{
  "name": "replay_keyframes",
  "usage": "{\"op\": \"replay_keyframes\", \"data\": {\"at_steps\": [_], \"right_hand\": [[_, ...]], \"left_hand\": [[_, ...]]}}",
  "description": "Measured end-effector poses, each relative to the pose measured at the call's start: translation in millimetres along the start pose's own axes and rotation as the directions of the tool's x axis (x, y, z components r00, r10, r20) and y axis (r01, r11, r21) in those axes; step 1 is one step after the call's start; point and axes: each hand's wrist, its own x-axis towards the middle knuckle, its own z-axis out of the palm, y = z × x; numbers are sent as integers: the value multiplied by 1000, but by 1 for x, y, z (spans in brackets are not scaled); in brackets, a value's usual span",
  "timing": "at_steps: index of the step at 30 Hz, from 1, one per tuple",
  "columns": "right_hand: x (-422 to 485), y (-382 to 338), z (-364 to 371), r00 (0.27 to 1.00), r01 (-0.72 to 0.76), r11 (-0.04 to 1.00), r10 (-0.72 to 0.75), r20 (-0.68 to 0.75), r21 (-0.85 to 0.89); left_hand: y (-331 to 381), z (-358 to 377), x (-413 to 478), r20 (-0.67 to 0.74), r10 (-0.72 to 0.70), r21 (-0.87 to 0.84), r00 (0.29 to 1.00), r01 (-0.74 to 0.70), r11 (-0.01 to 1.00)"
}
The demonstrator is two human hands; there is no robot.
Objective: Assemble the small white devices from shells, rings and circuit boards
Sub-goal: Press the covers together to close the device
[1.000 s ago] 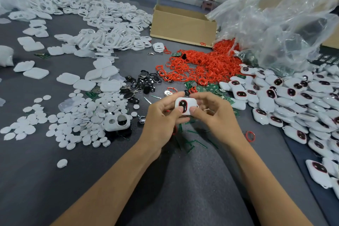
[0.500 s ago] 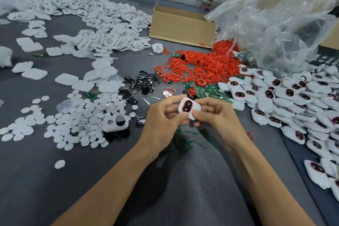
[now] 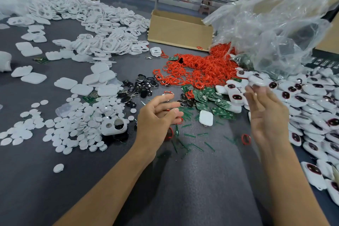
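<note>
– Grey cloth covers the whole worktop [image 3: 183, 189], with a cardboard box [image 3: 178, 31] and a crumpled clear plastic bag [image 3: 275, 24] at the upper right. How far along does it look?

– Well underway, I'd say. Finished white devices [image 3: 311, 108] with dark, red-rimmed windows lie heaped down the right edge of the frame.

– And what's left?

– Plenty. Holed shells [image 3: 102, 29] are piled across the upper left, red rings [image 3: 201, 68] sit in a heap at upper centre, green circuit boards [image 3: 207, 97] lie just below them, and white discs [image 3: 73, 124] are at the left.

– The hands?

– The right hand [image 3: 266, 113] is raised at centre right, blurred, fingers straight and spread. One white device [image 3: 256, 80] shows blurred just above its fingertips, over the finished heap. I can't tell whether they touch it. It looks bound for the pile.

– And the other?

– The left hand [image 3: 159, 115] hovers at centre, fingers loosely curled, gripping nothing I can make out. A bit of red shows beside its fingertips; held or lying there, I can't tell.

– Next?

– Probably a fresh unit: one holed shell [image 3: 113, 126] lies just left of that hand.
</note>
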Motion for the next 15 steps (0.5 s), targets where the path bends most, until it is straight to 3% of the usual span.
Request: {"op": "replay_keyframes", "data": {"at_steps": [2, 4, 6, 8, 10, 12, 15], "right_hand": [[3, -2, -9, 1000, -14, 990, 18, 25, -140], [-2, 4, -8, 994, 50, 866, 5, 109, -498], [-10, 14, -2, 954, 247, 556, 6, 300, -794], [-17, 22, 3, 879, 421, 273, 113, 463, -865], [-20, 30, 5, 813, 528, 78, 240, 530, -846], [-22, 33, 8, 790, 569, 13, 269, 551, -822], [-30, 36, 23, 788, 594, 161, 79, 610, -788]], "left_hand": [[0, 1, 0, -3, 6, 8, 1000, -6, 1000], [0, 1, 1, -9, 10, 13, 1000, -9, 1000], [0, 1, 1, -20, 13, 8, 1000, -13, 1000], [0, 0, 1, -26, 17, 15, 1000, -17, 1000], [-1, -1, 1, -30, 20, 28, 999, -19, 999], [-1, -1, 1, -38, 24, 34, 999, -23, 999], [-6, -1, 3, -51, 38, 72, 998, -34, 997]]}}
